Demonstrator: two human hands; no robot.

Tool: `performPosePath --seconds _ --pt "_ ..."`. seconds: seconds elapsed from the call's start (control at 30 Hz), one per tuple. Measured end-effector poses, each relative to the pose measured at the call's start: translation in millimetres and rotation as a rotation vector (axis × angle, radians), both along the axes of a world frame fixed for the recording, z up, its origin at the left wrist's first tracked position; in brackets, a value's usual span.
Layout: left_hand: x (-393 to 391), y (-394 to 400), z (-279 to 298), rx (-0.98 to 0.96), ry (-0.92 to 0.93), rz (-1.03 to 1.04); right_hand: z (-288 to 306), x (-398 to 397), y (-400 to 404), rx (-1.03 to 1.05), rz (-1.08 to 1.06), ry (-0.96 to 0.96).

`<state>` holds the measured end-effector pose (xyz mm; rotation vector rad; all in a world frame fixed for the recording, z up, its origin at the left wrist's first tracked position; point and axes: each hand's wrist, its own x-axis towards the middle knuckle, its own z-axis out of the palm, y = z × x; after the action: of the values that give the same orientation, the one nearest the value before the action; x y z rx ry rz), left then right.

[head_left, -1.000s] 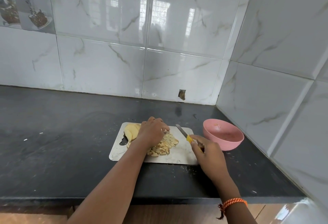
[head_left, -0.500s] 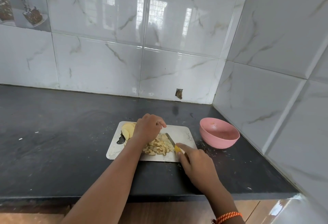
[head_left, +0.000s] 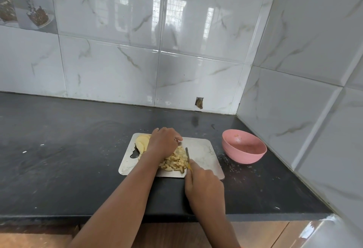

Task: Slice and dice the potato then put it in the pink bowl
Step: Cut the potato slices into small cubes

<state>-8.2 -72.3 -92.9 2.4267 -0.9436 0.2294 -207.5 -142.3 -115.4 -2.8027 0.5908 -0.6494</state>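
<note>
A pile of diced potato [head_left: 175, 161] lies in the middle of a metal cutting board [head_left: 204, 155]. Uncut potato slices [head_left: 141, 143] sit at the board's far left corner. My left hand [head_left: 163, 143] rests curled on top of the potato pile, hiding its far part. My right hand [head_left: 204, 188] grips a yellow-handled knife [head_left: 187, 156], its blade standing against the right side of the diced pile. The pink bowl [head_left: 244, 148] stands to the right of the board, with a few scraps inside.
The black counter [head_left: 68, 149] runs left from the board. White tiled walls close the back and the right side, meeting in a corner behind the bowl. Small potato bits are scattered on the counter between board and bowl. The counter's front edge lies just below my forearms.
My right hand has brought the knife leftwards from the board's right part to the side of the potato pile. My left hand stays on the pile.
</note>
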Motion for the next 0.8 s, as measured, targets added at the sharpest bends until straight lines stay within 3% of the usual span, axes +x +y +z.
performPosePath --seconds 0.17,0.37,0.8 --pt "4.8 -1.4 -2.6 -0.068 -0.033 0.135 7.9 6.2 -1.6 0.124 0.148 -0.149" --pt "2.5 -2.8 0.9 -0.19 -0.027 0.151 10.1 14.4 -37.1 0.192 0.14 -0.217" --pt "17.1 27.2 11.7 -0.261 -0.026 0.156 15.5 19.2 -54.1 0.036 0.079 -0.135"
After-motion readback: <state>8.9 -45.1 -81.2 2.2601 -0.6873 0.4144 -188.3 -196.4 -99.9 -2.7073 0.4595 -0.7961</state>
